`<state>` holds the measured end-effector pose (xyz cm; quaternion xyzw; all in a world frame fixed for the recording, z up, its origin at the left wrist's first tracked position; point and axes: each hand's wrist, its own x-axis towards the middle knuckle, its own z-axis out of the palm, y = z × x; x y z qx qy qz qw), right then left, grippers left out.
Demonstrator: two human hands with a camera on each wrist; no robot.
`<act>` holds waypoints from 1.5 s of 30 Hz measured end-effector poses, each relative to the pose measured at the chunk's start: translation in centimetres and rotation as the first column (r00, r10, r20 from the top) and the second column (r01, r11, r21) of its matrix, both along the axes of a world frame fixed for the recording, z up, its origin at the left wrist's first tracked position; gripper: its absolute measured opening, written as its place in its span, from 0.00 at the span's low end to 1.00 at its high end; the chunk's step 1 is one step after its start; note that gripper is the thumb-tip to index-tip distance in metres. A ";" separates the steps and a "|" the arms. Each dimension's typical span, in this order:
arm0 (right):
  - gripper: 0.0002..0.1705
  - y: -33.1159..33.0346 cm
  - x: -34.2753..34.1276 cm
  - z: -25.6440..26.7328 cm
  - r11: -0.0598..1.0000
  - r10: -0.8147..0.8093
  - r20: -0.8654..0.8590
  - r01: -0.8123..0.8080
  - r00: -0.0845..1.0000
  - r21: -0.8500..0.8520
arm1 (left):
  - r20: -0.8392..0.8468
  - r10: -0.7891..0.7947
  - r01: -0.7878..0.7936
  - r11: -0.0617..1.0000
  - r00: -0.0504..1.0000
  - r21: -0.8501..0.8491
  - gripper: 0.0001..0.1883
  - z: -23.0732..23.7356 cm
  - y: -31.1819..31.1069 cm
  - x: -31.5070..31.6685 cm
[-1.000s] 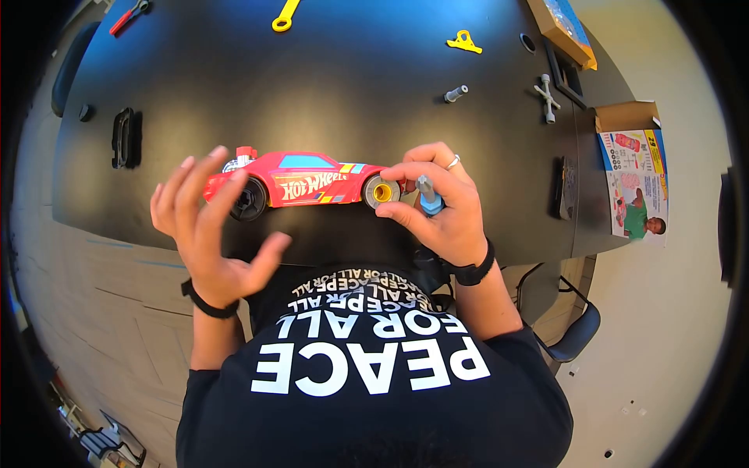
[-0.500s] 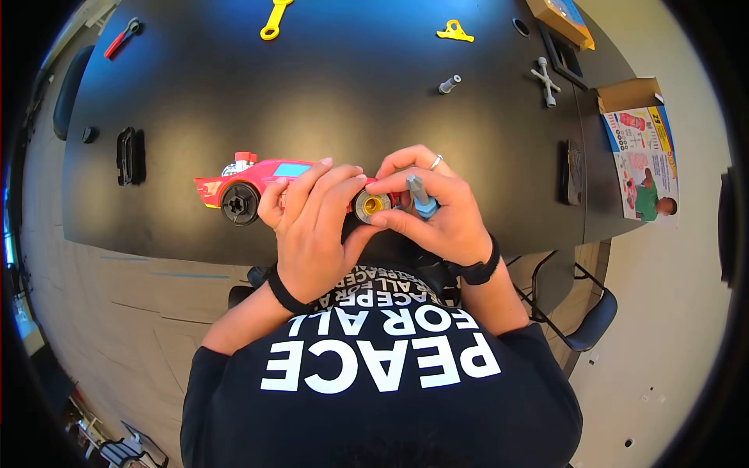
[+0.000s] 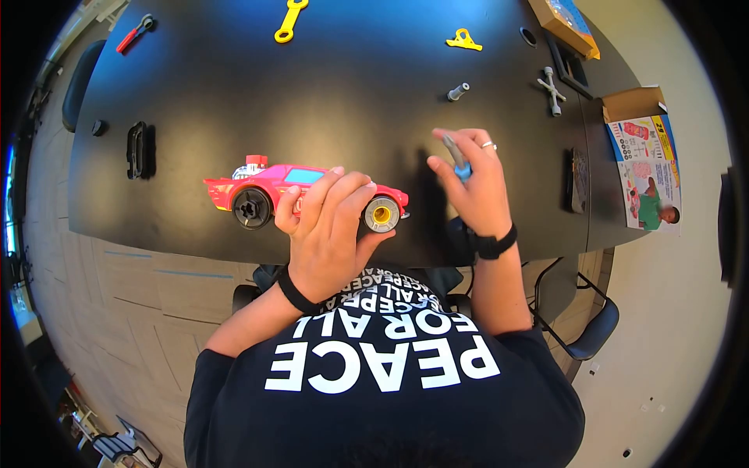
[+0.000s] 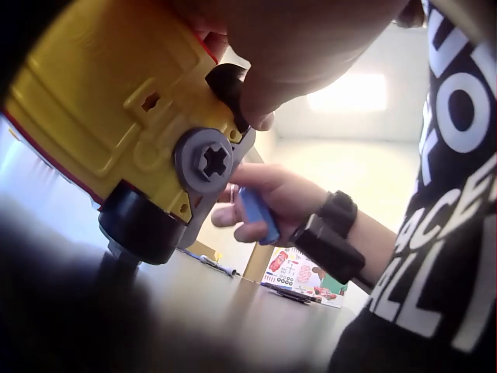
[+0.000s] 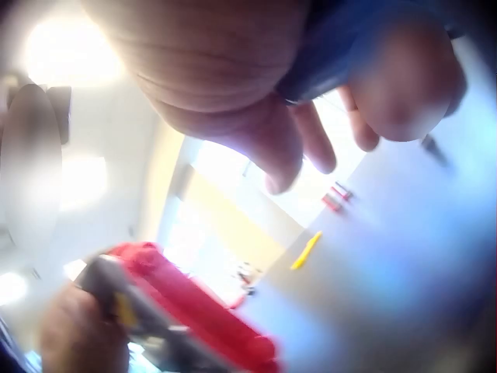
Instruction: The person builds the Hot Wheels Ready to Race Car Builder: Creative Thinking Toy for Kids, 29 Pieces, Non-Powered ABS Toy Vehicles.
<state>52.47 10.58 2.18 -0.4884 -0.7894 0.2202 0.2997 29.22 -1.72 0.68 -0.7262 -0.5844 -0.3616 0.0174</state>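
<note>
My left hand [image 3: 331, 234] grips a red toy car [image 3: 275, 179] by its side, fingers over the body and thumb near the front wheel [image 3: 381, 214], which is grey with a yellow hub. The black rear wheel [image 3: 252, 208] faces me. In the left wrist view, the car's yellow underside [image 4: 101, 85] stands tilted, with a grey wheel part [image 4: 203, 160] showing a cross-shaped socket. To the right of the car, my right hand [image 3: 480, 187] holds a toy screwdriver [image 3: 462, 169] with a blue handle and grey shaft, apart from the car.
Across the dark table lie a yellow wrench [image 3: 291, 22], a red-handled tool [image 3: 136, 35], a yellow piece [image 3: 464, 40], a grey bolt-like part [image 3: 459, 92] and a grey cross wrench [image 3: 551, 92]. A black part [image 3: 137, 150] lies left; a printed box [image 3: 647, 168] stands right.
My left hand came from the car's rear to grip it near the front wheel. My right hand let go of that wheel and drew away right, still holding the toy screwdriver.
</note>
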 end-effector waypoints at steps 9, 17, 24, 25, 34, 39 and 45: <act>0.37 8.2 0.4 -5.0 0.987 -0.128 0.390 0.078 0.912 0.141 | -0.065 0.029 -0.032 0.998 0.997 -0.045 0.30 -0.2 -0.4 0.4; 0.16 3.1 -0.4 3.0 0.903 0.131 -0.299 -0.238 0.945 -0.357 | -0.027 0.138 -0.139 0.990 0.990 -0.015 0.36 -0.4 0.3 0.0; 0.14 -3.2 -3.2 5.6 0.725 0.353 -0.475 -0.556 0.806 -0.406 | -0.040 0.121 -0.122 0.992 0.992 -0.030 0.34 -0.2 0.7 0.2; 0.14 -3.4 -3.8 5.2 0.731 0.344 -0.475 -0.549 0.810 -0.406 | -0.047 0.117 -0.119 0.992 0.992 -0.039 0.31 -0.2 0.6 0.2; 0.22 -4.2 -4.4 7.2 0.905 0.422 0.036 -0.418 0.906 -0.072 | -0.037 0.150 -0.150 0.989 0.988 -0.010 0.33 0.2 0.7 0.3; 0.30 -4.5 -5.5 8.2 0.915 0.397 0.003 -0.396 0.918 -0.080 | -0.087 0.166 -0.166 0.986 0.982 0.003 0.35 -0.2 0.9 0.4; 0.30 -4.3 -1.2 9.1 0.932 0.313 -0.028 -0.313 0.949 -0.184 | -0.020 0.110 -0.112 0.988 0.994 -0.107 0.36 1.2 0.5 0.1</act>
